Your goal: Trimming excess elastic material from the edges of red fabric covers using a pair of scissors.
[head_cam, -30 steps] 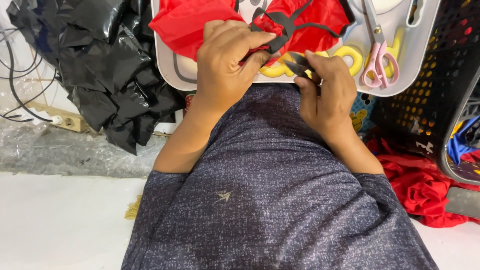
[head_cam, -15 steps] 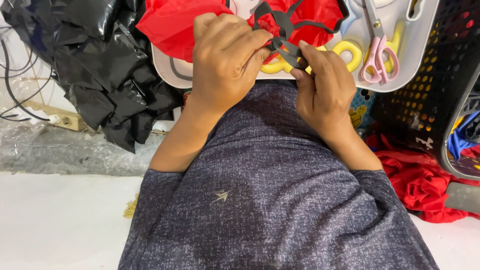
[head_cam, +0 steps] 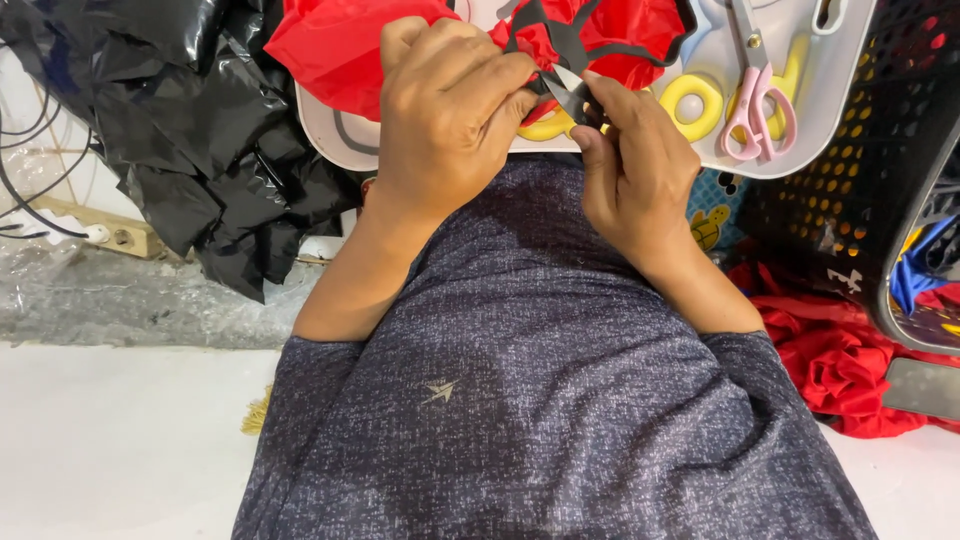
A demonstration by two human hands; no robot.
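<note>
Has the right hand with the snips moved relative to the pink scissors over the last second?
Yes. The right hand and snips moved up-left, away from the pink scissors.

1. Left hand (head_cam: 445, 105) at 12 o'clock pinches red fabric (head_cam: 335, 45) with black strap (head_cam: 560, 40).
2. Right hand (head_cam: 635, 170) at 1 o'clock grips small snips (head_cam: 570, 90) touching the strap.
3. Pink scissors (head_cam: 750, 100) lie on the white tray (head_cam: 830, 110) at 2 o'clock.

A light grey tray (head_cam: 800, 140) carries red fabric (head_cam: 330, 45) with a black strap (head_cam: 560, 40), pink-handled scissors (head_cam: 755, 95) and a yellow ring shape (head_cam: 690, 100).
</note>
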